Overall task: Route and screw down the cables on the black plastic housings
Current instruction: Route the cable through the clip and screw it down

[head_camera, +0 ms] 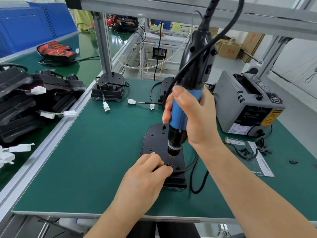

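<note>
Fastening | right hand curls round electric screwdriver | left hand fingertips pinch small part under bit on black housing | should keep bit plumb, pressure light

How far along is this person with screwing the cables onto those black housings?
Mid-job. In hand: the right hand holds the electric screwdriver on the nearest housing, the left hand pinching its cable beneath the bit. Seemingly left: two housings behind, connectors lying loose. The stacked housings at left may be finished; I cannot tell.
</note>
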The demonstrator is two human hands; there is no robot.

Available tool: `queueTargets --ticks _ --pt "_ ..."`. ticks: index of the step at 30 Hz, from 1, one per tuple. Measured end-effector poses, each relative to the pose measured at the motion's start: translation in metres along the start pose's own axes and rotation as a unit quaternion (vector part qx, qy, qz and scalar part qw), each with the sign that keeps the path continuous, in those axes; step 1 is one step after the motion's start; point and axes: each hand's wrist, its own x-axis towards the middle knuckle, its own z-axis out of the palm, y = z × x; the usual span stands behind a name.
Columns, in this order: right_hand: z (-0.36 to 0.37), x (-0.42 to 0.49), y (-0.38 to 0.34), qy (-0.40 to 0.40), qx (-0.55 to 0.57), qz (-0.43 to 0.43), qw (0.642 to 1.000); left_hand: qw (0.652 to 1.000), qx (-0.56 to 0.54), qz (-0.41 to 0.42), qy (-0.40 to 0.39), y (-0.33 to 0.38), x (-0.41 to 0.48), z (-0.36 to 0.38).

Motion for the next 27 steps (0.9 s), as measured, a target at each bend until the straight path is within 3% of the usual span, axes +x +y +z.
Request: queueTargets --ticks 15,22,27 --pt "-0.001 -0.002 0.001 -0.002 -0.010 0.007 1.000 1.000 0.009 0.000 0.003 0.002 0.001 -0.001" --pt "-0.032 0.008 -0.017 0.101 -0.003 -0.004 0.995 1.000 0.007 -0.012 -0.012 0.001 0.001 0.000" --pt "-0.078 0.007 -0.030 0.194 -0.039 0.034 0.980 1.000 0.012 -0.008 0.001 0.001 0.000 0.002"
